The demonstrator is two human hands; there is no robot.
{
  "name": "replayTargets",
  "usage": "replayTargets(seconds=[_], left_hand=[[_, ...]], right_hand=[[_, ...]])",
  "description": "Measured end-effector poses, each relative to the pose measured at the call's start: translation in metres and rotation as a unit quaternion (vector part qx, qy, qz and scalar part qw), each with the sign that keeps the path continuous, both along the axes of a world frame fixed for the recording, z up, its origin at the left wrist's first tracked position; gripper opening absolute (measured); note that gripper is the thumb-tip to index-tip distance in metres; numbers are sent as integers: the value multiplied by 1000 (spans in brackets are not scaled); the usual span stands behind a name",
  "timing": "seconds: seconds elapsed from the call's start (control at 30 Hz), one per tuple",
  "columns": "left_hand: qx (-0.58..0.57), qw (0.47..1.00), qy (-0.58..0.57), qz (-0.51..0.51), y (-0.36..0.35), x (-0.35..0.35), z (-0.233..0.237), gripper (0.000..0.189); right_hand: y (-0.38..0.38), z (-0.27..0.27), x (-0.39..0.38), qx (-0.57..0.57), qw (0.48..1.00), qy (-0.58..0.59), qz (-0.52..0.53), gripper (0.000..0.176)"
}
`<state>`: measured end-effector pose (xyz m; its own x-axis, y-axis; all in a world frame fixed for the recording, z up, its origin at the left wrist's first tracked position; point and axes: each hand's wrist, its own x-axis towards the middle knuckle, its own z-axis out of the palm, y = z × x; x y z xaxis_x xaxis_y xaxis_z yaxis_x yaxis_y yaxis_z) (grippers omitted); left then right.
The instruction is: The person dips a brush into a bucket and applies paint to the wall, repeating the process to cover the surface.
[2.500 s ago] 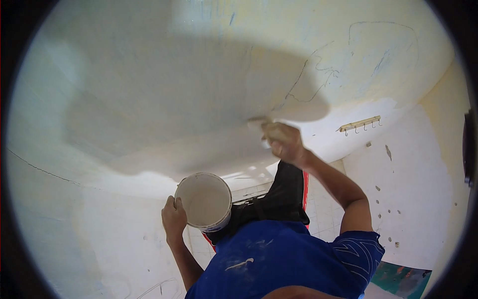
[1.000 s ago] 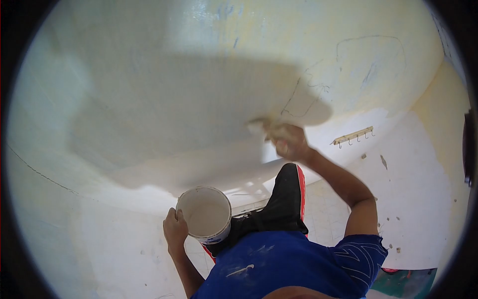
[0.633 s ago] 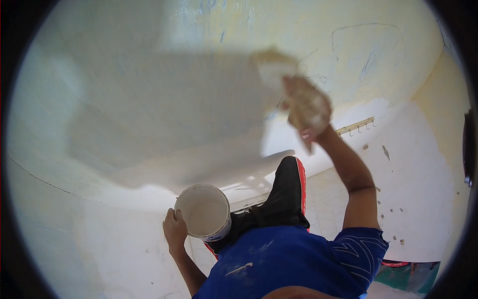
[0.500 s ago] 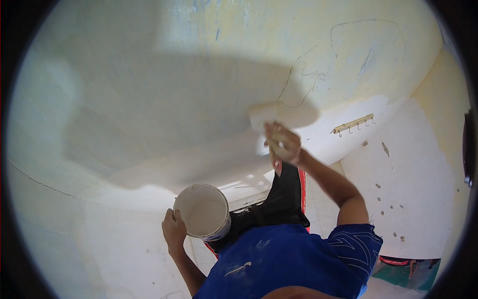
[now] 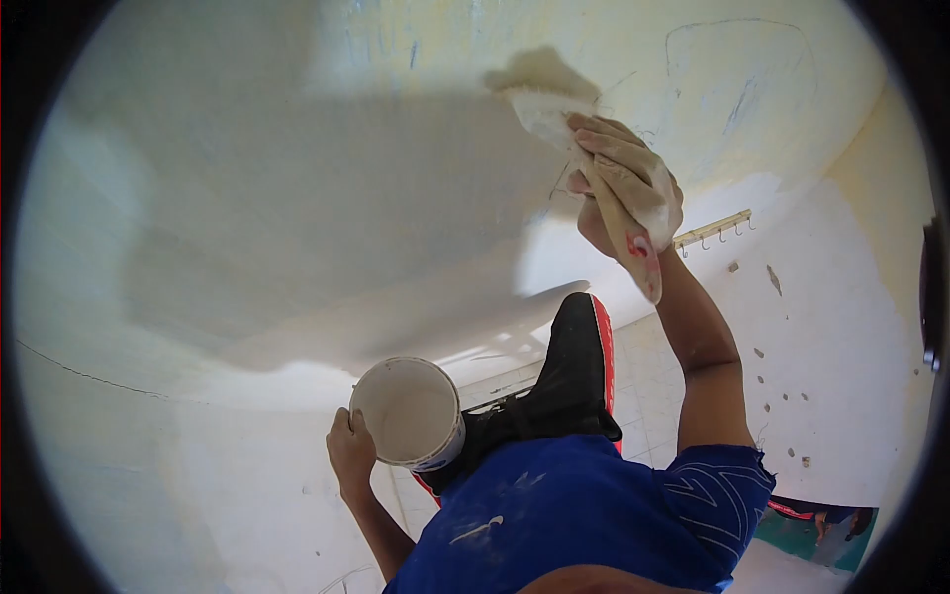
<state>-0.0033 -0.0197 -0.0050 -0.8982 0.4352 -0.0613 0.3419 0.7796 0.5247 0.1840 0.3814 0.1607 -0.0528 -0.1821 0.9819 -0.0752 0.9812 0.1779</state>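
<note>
At the lower left, my left hand (image 5: 351,451) grips the rim of a white bucket (image 5: 406,411), fingers outside and thumb near the edge. The bucket's inside is coated whitish. My right hand (image 5: 625,183), dusted white, is closed round the handle of a wide paintbrush (image 5: 554,117). The brush has a pale wooden handle with a red mark at its end, and its white-coated bristles point up and left against the wall (image 5: 396,198). My shadow darkens much of that wall. Whether the bristles touch it is hard to tell.
A wooden strip with metal hooks (image 5: 714,230) is fixed to the wall at the right. Pencil lines and blue marks show on the upper wall. My dark trouser leg with a red stripe (image 5: 579,366) stands over the tiled floor. A green picture (image 5: 811,535) shows at the lower right.
My right hand and the brush have moved up the wall and slightly right. My left hand and the bucket have hardly moved.
</note>
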Motion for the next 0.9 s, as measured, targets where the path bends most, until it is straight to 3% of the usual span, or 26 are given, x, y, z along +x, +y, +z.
replayTargets(seconds=[0.07,0.17,0.27,0.33,0.37,0.43,0.5,0.57,0.67,0.73,0.77,0.83,0.9], left_hand=[[7,1000,6,3,5,-2,-4,35],[19,1000,11,12,5,0,-4,35],[15,1000,6,7,5,0,-6,34],[-3,1000,-1,-11,3,-5,-6,33],[-3,1000,0,-10,4,-5,-3,33],[21,1000,-2,0,6,-1,2,33],[18,1000,-5,2,5,-2,2,33],[17,1000,-10,9,5,-1,2,33],[25,1000,-8,16,5,0,1,33],[29,1000,2,6,4,-2,-1,32],[33,999,3,9,4,-1,0,32],[22,999,-26,27,3,0,1,32],[18,999,-16,24,2,-3,-1,33]], right_hand=[[-4,-37,-10,20,1000,-22,-6,31],[-9,-146,-17,48,992,-112,-21,29],[-24,-218,-16,19,983,-181,32,24],[-39,-225,-15,-123,951,-275,65,20],[-38,-225,-16,-122,952,-274,66,20],[-36,-185,-19,-159,946,-264,95,15],[-27,-129,-26,-162,969,-173,76,22],[-18,-65,-31,-89,990,-66,83,29],[-14,-9,-39,-104,986,-27,125,36],[-8,7,-48,46,994,43,92,34],[-13,0,-49,50,993,44,96,34],[-32,-47,-47,29,997,-74,9,27],[-30,-123,-53,92,989,-112,3,24]])
